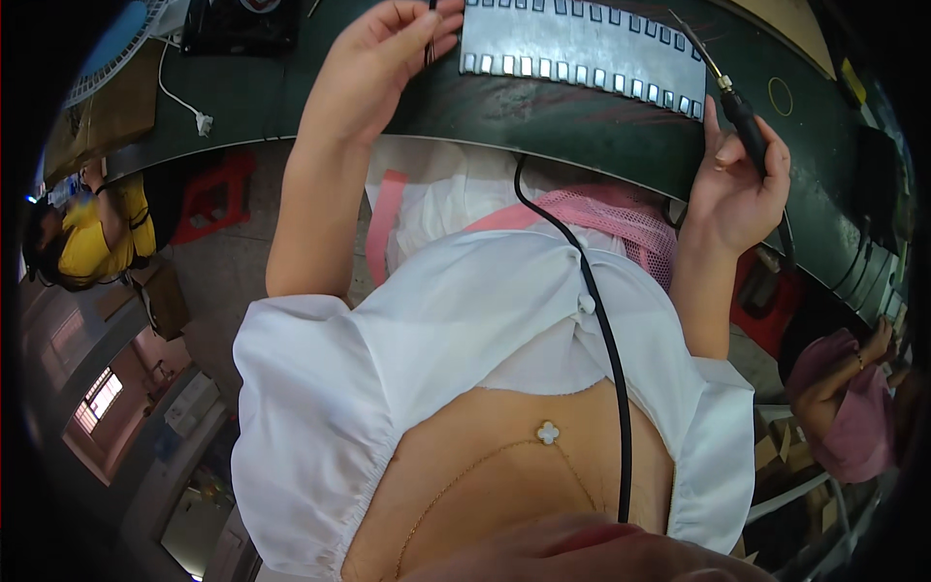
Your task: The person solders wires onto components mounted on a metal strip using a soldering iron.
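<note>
Best done slowly: keep the iron [739, 109] steady in a pen grip, bring only its tip to one metal tab along the near edge of the panel [582, 44], feed the wire [430, 39] to that same spot, and keep the cord [596, 320] clear of the work. Right hand [737, 184] raised over the right end of the dark surface [543, 121], wrist bent back, fingers clamped on the iron's black handle, tip angled up-left toward the panel's far right corner. Left hand [383, 58] reaching forward at the panel's left edge, fingers pinched together on the thin dark wire.
</note>
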Demonstrator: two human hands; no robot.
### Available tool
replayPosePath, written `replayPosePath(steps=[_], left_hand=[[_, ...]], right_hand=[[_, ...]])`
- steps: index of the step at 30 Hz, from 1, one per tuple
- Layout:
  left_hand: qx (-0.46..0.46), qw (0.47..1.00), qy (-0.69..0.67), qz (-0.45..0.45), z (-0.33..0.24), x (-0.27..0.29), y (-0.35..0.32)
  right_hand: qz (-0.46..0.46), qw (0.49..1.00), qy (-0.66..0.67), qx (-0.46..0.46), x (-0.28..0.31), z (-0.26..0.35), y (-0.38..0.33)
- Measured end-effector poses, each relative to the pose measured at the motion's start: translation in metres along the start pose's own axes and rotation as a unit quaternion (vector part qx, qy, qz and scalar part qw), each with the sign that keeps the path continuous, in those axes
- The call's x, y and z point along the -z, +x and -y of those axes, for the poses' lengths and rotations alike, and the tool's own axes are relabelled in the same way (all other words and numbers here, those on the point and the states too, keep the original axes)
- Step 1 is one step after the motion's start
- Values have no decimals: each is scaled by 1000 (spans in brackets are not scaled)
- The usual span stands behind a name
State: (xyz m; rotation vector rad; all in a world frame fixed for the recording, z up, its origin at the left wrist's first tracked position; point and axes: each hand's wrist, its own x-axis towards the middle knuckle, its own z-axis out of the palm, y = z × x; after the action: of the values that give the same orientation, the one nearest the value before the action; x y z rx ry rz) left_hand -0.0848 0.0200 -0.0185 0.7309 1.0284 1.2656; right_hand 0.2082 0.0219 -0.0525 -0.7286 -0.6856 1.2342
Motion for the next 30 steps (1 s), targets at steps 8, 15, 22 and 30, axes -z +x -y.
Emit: replayPosePath(steps=[8, 15, 22, 30], left_hand=[[-51, 960, 275, -3, 10, -29, -29], [-145, 892, 427, 26, 39, -72, -24], [-155, 844, 513, 36, 51, -77, -19], [-137, 837, 527, 52, 52, -80, -13]], right_hand=[[29, 981, -141, 128, 11, 4, -16], [63, 962, -228, 137, 18, 12, -39], [118, 956, -243, 111, 27, 13, -43], [180, 949, -237, 105, 29, 17, -38]])
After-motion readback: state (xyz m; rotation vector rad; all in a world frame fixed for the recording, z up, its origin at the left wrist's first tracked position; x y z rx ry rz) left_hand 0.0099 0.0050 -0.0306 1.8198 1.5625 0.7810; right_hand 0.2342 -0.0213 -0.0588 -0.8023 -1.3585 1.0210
